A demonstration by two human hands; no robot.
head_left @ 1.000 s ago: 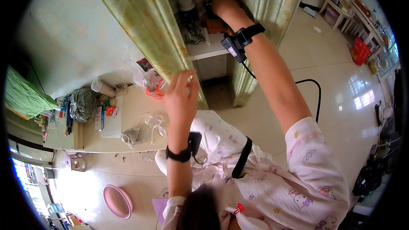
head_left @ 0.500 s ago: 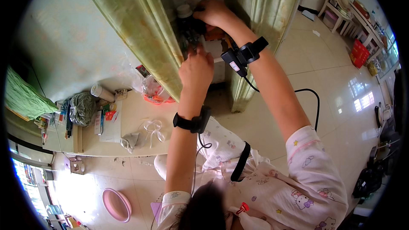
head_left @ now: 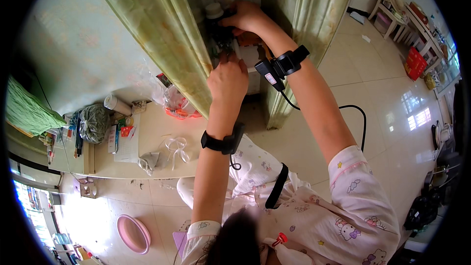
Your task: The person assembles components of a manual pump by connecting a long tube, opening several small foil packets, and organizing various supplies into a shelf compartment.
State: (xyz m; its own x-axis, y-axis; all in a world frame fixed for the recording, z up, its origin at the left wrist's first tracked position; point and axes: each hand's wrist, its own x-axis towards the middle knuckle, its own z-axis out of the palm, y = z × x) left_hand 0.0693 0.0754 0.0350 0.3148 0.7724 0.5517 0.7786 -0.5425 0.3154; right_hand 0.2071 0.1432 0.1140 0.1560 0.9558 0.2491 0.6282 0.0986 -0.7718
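Nearest, at six o'clock, lay the patterned sleeve (head_left: 343,216). Further up, the left hand (head_left: 228,79) curled against a dark cluttered bundle (head_left: 221,39) on the white shelf (head_left: 248,56) at twelve o'clock; the right hand (head_left: 247,15) clasped it from above. Seemingly mid-grasp; lifting it free would need a firm two-handed hold.

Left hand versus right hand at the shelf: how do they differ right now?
The left hand is lower, its back toward the camera, fingers at the dark bundle; the right hand reaches higher, beside the white-capped container. The left wrist device is a flat band; the right one juts out with a cable. Both are bare.
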